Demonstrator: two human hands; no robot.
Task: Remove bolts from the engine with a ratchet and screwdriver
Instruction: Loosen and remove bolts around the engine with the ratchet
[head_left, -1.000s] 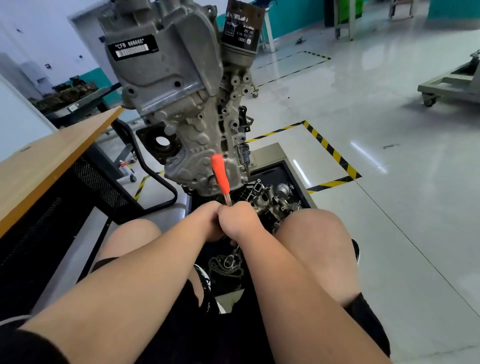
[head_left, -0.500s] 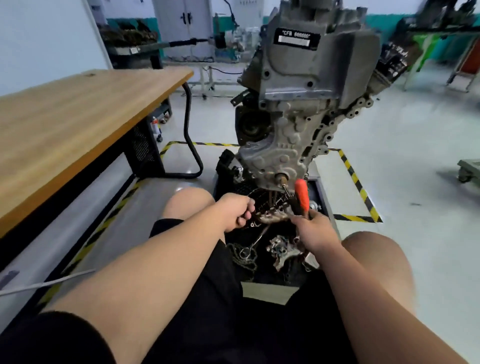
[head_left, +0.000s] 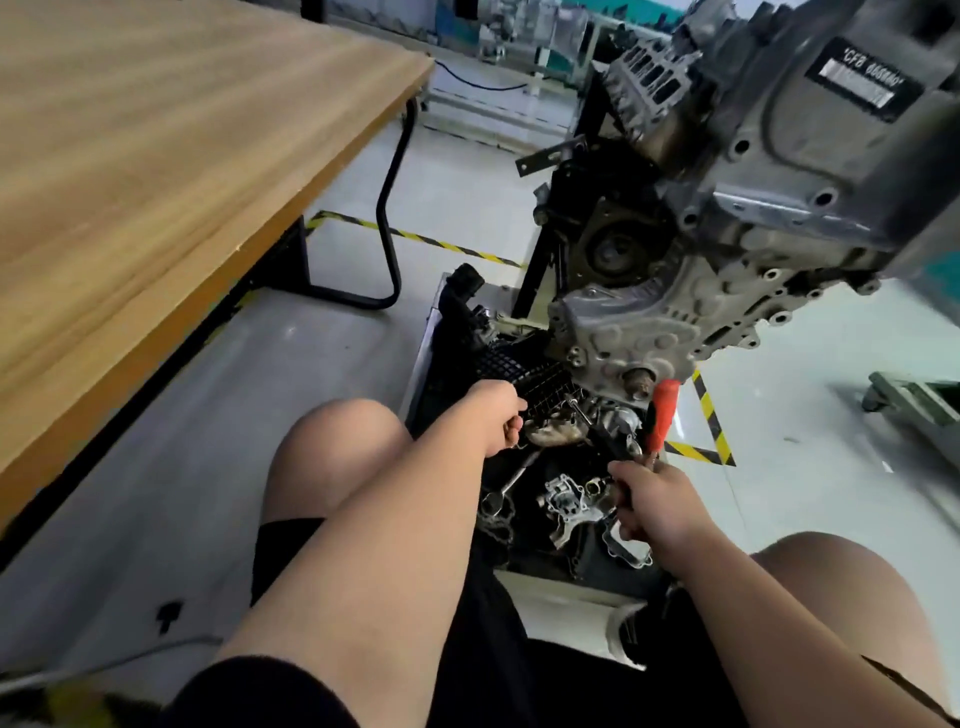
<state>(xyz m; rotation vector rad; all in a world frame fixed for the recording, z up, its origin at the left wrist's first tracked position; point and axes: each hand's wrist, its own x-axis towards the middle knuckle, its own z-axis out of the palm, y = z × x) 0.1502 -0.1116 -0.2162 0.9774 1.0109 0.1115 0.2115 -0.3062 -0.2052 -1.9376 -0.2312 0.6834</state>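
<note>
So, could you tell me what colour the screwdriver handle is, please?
The screwdriver handle is orange-red; head view.

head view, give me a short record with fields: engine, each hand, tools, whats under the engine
engine: upper right, tilted, labelled cover toward the camera
left hand: fingers curled above the parts tray; what it holds, if anything, is unclear
right hand: grips the red-handled screwdriver, handle pointing up by the engine's lower edge
under engine: the parts tray, with loose metal parts and a wrench
wooden table: left
</note>
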